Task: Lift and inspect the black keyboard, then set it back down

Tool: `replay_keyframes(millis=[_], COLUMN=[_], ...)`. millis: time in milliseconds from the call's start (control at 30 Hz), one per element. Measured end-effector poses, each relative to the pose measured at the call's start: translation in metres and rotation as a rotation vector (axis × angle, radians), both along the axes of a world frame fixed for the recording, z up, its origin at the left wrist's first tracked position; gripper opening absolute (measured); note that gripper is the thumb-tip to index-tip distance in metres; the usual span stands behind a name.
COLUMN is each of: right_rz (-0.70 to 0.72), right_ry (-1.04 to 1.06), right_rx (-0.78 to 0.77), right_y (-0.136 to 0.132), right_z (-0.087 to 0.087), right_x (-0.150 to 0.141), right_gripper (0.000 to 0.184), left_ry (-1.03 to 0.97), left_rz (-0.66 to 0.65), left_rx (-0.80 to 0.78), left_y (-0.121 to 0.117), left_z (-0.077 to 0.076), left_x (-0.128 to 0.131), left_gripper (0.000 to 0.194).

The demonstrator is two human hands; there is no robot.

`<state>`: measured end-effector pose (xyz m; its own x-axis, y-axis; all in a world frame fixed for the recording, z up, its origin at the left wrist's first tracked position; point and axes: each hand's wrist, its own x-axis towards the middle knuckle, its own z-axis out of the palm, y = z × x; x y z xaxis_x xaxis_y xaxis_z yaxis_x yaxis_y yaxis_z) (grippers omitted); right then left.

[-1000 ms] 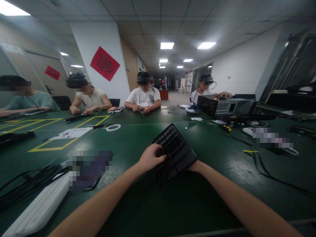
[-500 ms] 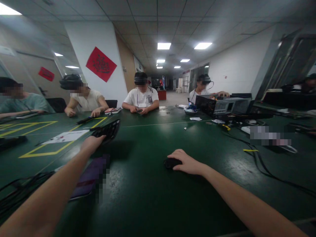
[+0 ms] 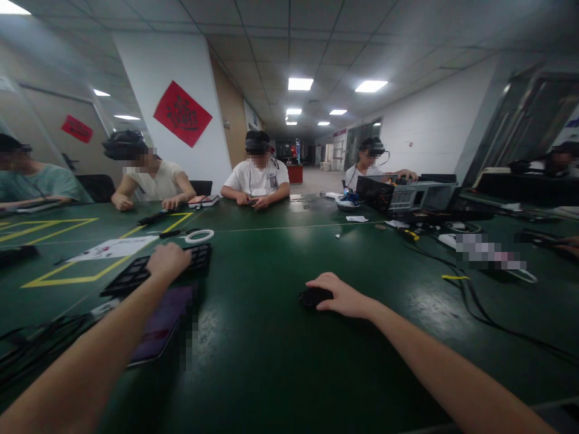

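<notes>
My left hand (image 3: 170,260) is closed over the middle of a flat black tray (image 3: 123,276) with a grid of square cells. The tray lies on the green table; my fingertips are partly hidden, and its exact kind is hard to make out. My right hand (image 3: 337,294) curls around a black computer mouse (image 3: 312,298) resting on the tabletop, its fingers over the top and side. Just in front of the tray, towards me, lies a purple-screened tablet-like device (image 3: 165,322), partly covered by my left forearm. A white ring (image 3: 199,235) sits beyond the tray.
Black cables (image 3: 43,337) bunch at the near left. A printed sheet (image 3: 115,247) lies by yellow tape lines. An opened computer case (image 3: 414,196) stands far right, with a power strip (image 3: 479,247) and cords nearer. Several people sit around the table.
My left hand has lowered the tilted black tray flat onto the table, moving it left and nearer. The white ring behind now shows. My right hand stays on the mouse.
</notes>
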<state>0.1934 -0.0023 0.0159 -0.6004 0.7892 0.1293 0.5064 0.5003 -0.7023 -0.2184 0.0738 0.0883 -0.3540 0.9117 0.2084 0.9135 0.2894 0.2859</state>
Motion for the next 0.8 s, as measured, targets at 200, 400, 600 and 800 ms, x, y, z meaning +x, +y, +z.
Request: replay_keyframes(millis=[200,400,600,800], right_rz=[-0.428,-1.095,-1.175,-1.294], right_ry=[0.069,-0.222,-0.574,-0.543], right_rx=[0.252,0.371,0.232,0.280], right_y=[0.035,0.060,0.063,0.059], right_z=[0.006,-0.018,-0.046,-0.043], right_x=[0.060,0.164,0.186,0.173], right_gripper=[0.050,0.047,0.040,0.046], left_ry=[0.218,0.233,0.239,0.249], left_rz=[-0.307,-0.678,-0.665,-0.412], left_rx=[0.015,-0.068,-0.067,0.018], left_y=[-0.042,-0.092,-0.094,-0.077], left_z=[-0.011,-0.052,-0.055,-0.015], left_x=[0.129,0.185,0.179,0.136], left_gripper=[0.038,0.026,0.025,0.027])
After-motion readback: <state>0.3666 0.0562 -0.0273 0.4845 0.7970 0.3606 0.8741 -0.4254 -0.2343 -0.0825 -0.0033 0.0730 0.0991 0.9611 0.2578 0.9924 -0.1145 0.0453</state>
